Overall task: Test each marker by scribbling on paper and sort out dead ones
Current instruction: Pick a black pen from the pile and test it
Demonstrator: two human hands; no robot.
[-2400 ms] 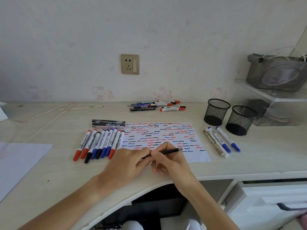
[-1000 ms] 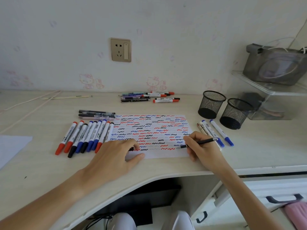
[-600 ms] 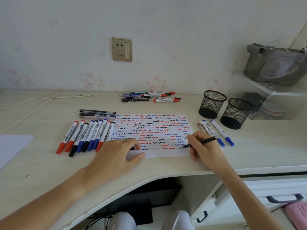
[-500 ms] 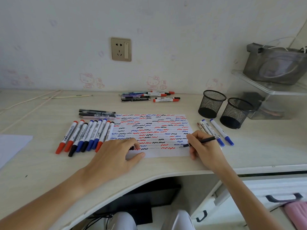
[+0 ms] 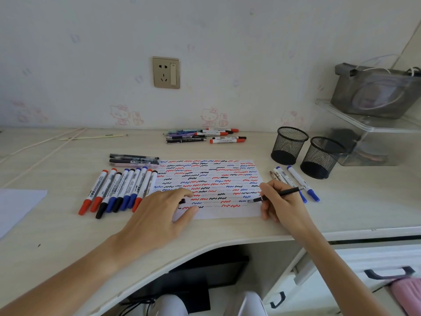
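On the worktop (image 5: 57,226), centre, lies paper (image 5: 211,176) covered in red, blue and black squiggles. Right hand (image 5: 281,202) pinches a thin black pen (image 5: 279,194), tip touching the paper near its lower right corner. Left hand (image 5: 159,215) lies on the paper's lower left part, fingers loosely bent; a small dark cap (image 5: 182,201) pokes out under the fingers, whether it is held I cannot tell. Left of the paper, a row of markers (image 5: 120,190) with red, black and blue caps, side by side, touching. Behind them three dark pens (image 5: 134,160). Further back, a loose pile of pens (image 5: 202,135). Right of the paper, three pens (image 5: 296,181) near the right hand. Two black mesh cups (image 5: 305,150) behind those, upright, just beside each other. White sheet (image 5: 16,206) at far left.
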